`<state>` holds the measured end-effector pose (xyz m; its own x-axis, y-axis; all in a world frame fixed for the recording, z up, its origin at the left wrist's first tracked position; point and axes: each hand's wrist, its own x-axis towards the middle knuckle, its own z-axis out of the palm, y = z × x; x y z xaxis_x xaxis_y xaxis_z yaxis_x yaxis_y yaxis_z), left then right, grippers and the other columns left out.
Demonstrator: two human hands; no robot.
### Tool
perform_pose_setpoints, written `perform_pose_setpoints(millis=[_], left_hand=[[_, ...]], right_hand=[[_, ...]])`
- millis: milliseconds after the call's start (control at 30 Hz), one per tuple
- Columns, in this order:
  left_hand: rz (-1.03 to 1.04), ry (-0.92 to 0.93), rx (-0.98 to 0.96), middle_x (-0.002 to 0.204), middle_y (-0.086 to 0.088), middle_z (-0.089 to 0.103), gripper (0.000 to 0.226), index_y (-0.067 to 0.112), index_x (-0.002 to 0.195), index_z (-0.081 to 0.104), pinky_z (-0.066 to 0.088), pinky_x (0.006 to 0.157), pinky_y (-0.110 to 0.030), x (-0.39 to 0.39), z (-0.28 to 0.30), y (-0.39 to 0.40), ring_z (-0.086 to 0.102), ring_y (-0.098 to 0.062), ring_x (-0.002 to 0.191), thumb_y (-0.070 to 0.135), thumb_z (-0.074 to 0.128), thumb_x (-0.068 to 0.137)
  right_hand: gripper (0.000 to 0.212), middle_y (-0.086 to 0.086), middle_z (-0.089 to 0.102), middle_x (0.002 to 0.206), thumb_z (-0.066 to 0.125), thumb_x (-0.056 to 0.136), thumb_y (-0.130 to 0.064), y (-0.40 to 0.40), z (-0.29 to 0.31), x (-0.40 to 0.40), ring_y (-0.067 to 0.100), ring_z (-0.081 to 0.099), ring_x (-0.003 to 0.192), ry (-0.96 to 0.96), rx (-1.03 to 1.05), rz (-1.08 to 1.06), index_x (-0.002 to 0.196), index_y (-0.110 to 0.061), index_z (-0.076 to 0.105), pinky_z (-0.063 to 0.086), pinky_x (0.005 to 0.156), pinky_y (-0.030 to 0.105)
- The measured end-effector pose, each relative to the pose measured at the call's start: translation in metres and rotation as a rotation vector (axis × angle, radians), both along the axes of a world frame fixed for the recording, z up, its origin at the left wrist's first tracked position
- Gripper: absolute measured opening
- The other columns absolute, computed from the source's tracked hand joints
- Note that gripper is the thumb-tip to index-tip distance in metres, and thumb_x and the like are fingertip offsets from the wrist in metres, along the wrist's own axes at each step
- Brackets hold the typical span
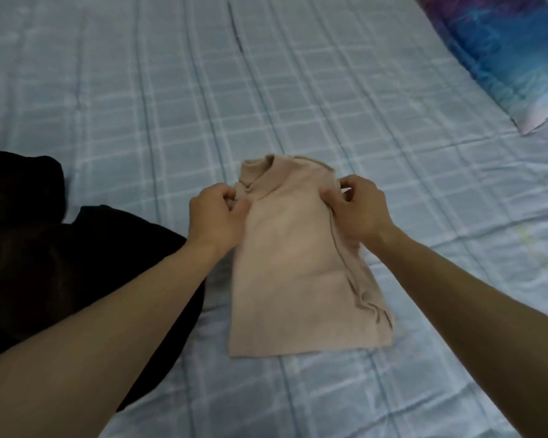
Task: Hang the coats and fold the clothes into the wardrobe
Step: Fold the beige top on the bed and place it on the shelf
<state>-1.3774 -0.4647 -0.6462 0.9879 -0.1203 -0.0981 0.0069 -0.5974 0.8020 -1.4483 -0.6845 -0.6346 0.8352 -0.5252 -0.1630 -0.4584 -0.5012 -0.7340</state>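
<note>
Lying flat on the bed sheet [298,90], a beige top [298,263] sits near the middle of the view, folded into a narrow strip with its sleeves tucked under or behind. Long axis runs from the near hem to the far collar, tipped slightly so the collar end leans left. Collar points away from the person; hem edge faces the person and lies roughly square to the axis. A folded layer edge shows as a ridge along the garment's right side.

Left hand [217,213]: fingers curled, pinching the fabric at the left shoulder, just below the collar. Right hand [356,208]: fingers curled, pinching the fabric at the right shoulder edge. Both hands grip at about the same level across the garment. Whether the shoulder end is raised off the sheet cannot be told from this view; the hem end rests on it.

Sheet is pale blue with a lighter check pattern, lightly creased. Dark garment [60,248] lies bunched at left, partly under the left forearm, near the beige top but not visibly touching it. Patterned blue pillow [506,49] at far right corner, well apart from the top.
</note>
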Motion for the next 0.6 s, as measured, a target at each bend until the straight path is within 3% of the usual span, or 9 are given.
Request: perform_pose_setpoints(millis=[100,167,267,333,400,467,600], left_hand=[[0.019,0.067,0.115,0.102,-0.003,0.065,0.029,0.013,0.116,0.060,0.040,0.076,-0.022,0.000,-0.014,-0.004,0.061,-0.020,0.098,0.029,0.063,0.092],[-0.051,-0.124,0.190,0.118,-0.006,0.057,0.036,0.013,0.125,0.052,0.038,0.086,-0.029,-0.009,-0.013,-0.003,0.053,-0.024,0.109,0.027,0.059,0.092],[-0.306,-0.421,0.245,0.130,-0.011,0.055,0.043,0.011,0.128,0.051,0.044,0.095,-0.045,-0.025,-0.010,-0.008,0.049,-0.031,0.117,0.029,0.051,0.089],[-0.482,-0.507,0.367,0.147,-0.012,0.048,0.055,0.009,0.141,0.048,0.040,0.109,-0.048,-0.027,-0.017,-0.017,0.043,-0.032,0.135,0.034,0.046,0.091],[-0.643,-0.536,0.506,0.159,-0.011,0.034,0.061,0.008,0.148,0.042,0.028,0.119,-0.049,-0.022,-0.031,-0.025,0.028,-0.028,0.149,0.039,0.038,0.096],[-0.755,-0.513,0.598,0.165,-0.008,0.021,0.065,0.011,0.154,0.032,0.018,0.123,-0.051,-0.013,-0.049,-0.026,0.013,-0.025,0.154,0.045,0.035,0.099],[-0.800,-0.444,0.641,0.168,-0.001,0.008,0.072,0.019,0.159,0.020,0.009,0.123,-0.052,0.005,-0.078,-0.018,0.002,-0.021,0.155,0.057,0.026,0.098]], right_hand=[[0.037,0.006,0.068,0.111,0.062,0.094,-0.040,0.001,-0.010,-0.001,0.022,0.065,0.098,0.136,-0.053,-0.027,0.122,-0.016,0.058,0.053,0.084,0.035],[0.045,0.010,0.059,0.126,0.055,0.097,-0.038,0.008,-0.010,-0.017,0.025,0.057,0.111,0.117,-0.239,0.063,0.135,-0.015,0.049,0.047,0.090,0.034],[0.051,0.014,0.049,0.139,0.045,0.095,-0.038,0.030,-0.005,-0.042,0.028,0.046,0.123,-0.029,-0.481,0.340,0.138,-0.011,0.046,0.040,0.101,0.038],[0.058,0.016,0.042,0.149,0.042,0.098,-0.042,0.041,-0.014,-0.050,0.030,0.037,0.139,-0.031,-0.599,0.526,0.144,-0.006,0.043,0.032,0.112,0.039],[0.067,0.013,0.025,0.162,0.035,0.102,-0.048,0.043,-0.030,-0.053,0.026,0.014,0.153,0.084,-0.634,0.642,0.154,-0.006,0.029,0.016,0.123,0.043],[0.071,0.007,0.005,0.167,0.027,0.103,-0.053,0.032,-0.046,-0.054,0.018,-0.005,0.155,0.151,-0.626,0.688,0.159,-0.012,0.014,0.007,0.125,0.043],[0.067,0.000,0.000,0.168,0.025,0.103,-0.050,0.008,-0.064,-0.050,0.014,-0.007,0.154,0.119,-0.605,0.716,0.160,-0.017,0.009,0.008,0.126,0.044]])
